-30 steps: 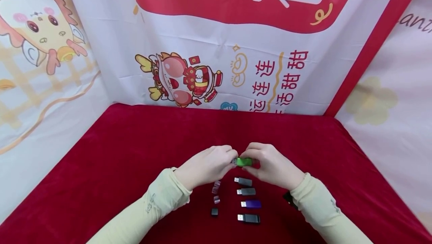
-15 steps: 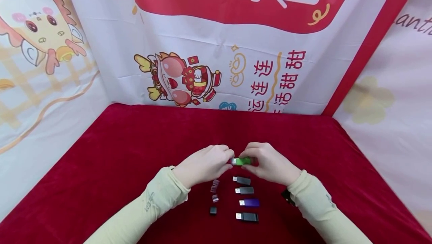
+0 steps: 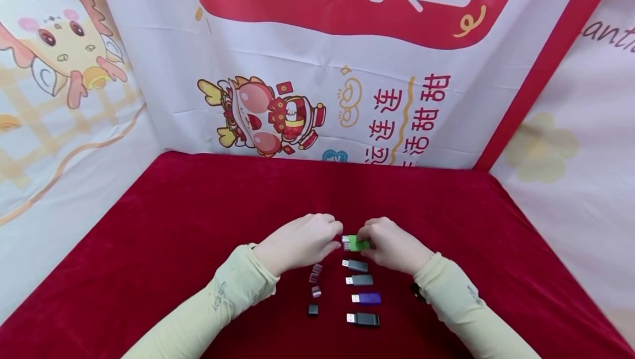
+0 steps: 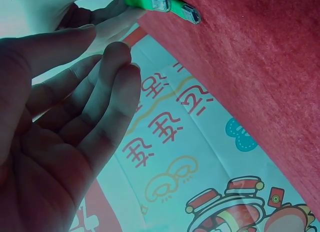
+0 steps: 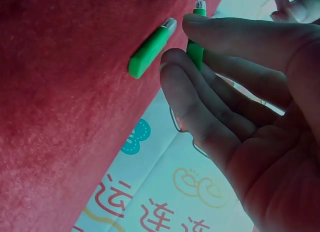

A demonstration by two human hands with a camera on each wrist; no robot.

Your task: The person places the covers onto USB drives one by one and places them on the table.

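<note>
My right hand (image 3: 389, 242) pinches a green USB stick (image 5: 195, 54) between thumb and fingers, just above the cloth. A second green USB stick (image 5: 150, 52) lies close beside it on the cloth. In the left wrist view, a clear cap seems to cover the plug of each. My left hand (image 3: 307, 240) hovers to the left of them, thumb and fingers apart with nothing visible between them. Nearer the person lie a grey USB stick (image 3: 354, 265), another grey stick (image 3: 359, 280), a purple stick (image 3: 366, 298) and a black stick (image 3: 363, 319), plugs bare and pointing left.
Left of the sticks, small clear caps (image 3: 316, 291) and a black cap (image 3: 313, 310) lie in a column. Red cloth (image 3: 238, 193) covers the table. A printed banner (image 3: 297, 44) hangs behind it. A dark object (image 3: 418, 291) is partly hidden by the right sleeve.
My left hand has come away from the clear end of the green stick. My right hand has shifted slightly down and forward with the stick, and two green sticks now show side by side.
</note>
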